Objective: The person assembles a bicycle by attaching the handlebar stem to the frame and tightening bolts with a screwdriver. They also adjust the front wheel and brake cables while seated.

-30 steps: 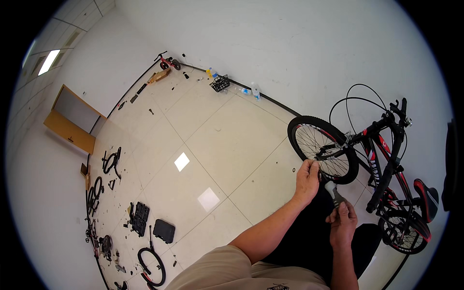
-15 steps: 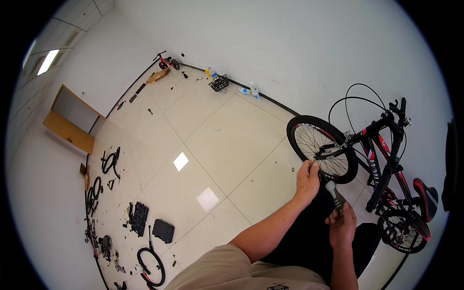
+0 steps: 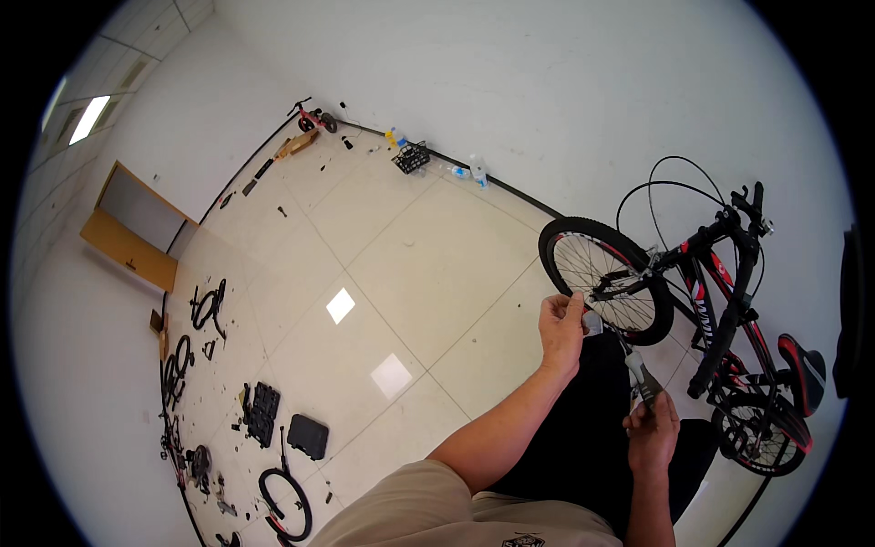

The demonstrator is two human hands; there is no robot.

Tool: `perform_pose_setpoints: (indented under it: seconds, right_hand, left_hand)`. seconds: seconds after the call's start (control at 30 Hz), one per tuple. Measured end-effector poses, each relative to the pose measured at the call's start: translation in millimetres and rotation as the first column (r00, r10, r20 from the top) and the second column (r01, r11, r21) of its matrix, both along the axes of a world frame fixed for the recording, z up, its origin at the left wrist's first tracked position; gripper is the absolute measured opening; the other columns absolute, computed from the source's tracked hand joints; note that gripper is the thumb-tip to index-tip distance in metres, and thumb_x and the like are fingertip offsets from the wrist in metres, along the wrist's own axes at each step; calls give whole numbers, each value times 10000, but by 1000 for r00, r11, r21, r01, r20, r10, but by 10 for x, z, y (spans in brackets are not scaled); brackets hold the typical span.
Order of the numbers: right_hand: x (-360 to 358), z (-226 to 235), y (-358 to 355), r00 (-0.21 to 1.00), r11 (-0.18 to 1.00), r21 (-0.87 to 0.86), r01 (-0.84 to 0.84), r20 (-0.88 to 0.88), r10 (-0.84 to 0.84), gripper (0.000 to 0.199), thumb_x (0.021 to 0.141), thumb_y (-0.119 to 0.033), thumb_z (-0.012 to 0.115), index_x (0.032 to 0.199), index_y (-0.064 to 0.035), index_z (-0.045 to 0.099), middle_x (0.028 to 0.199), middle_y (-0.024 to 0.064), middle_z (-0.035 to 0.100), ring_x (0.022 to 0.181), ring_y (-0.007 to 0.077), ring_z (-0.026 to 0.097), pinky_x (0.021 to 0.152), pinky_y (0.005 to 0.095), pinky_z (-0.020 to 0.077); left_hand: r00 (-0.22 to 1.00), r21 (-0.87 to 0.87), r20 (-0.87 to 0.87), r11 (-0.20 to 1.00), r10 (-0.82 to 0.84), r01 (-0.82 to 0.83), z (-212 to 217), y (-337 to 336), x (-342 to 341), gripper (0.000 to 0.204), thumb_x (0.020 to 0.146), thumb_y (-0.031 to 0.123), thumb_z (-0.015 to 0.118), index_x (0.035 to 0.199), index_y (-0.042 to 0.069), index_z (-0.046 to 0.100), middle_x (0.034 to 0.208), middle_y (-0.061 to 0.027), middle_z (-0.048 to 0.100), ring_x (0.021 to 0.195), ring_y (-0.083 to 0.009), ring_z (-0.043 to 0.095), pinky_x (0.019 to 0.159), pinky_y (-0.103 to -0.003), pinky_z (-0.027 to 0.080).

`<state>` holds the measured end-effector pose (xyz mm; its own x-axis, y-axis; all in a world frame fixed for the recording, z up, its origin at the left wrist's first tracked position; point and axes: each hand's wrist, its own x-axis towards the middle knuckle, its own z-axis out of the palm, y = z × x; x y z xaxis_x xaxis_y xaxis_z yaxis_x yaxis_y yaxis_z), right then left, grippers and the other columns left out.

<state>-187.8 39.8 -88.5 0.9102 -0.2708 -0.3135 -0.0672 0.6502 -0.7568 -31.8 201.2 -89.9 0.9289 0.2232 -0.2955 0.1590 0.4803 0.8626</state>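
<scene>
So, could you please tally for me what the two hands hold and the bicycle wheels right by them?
Hand tools: 1, the grey-handled tool, held by the left hand and the right hand
Wheels on the bicycle: 2, front wheel and rear wheel
Total: 3

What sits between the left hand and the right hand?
In the head view, a slim tool with a grey handle spans the gap: the left hand pinches its top end by the front wheel, the right hand holds its lower end.
</scene>
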Motion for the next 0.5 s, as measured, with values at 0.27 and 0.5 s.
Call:
perform_pose_setpoints:
  seconds: [0.27,0.5]
  right_hand:
    - [-369,-216,-418,989,993,-34,115,-85,-117,289,1015,-303,568,1141,-46,606,755,21,546,650,139,488,605,318,438]
    - [-659,-168,-952,934,957,-14,288,-214,-285,356,1006,-420,555,1081,-79,626,827,57,623,688,173,567,629,338,481]
  left_hand:
    - [1000,10,-5,1000,-18,18,47,96,-30,496,916,114,676,1350,14,459,914,-54,616,713,-116,549,620,-296,491]
    - [998,157,48,987,-40,32,-89,26,48,440,921,96,638,1335,14,514,951,-95,645,683,-122,575,597,-296,507]
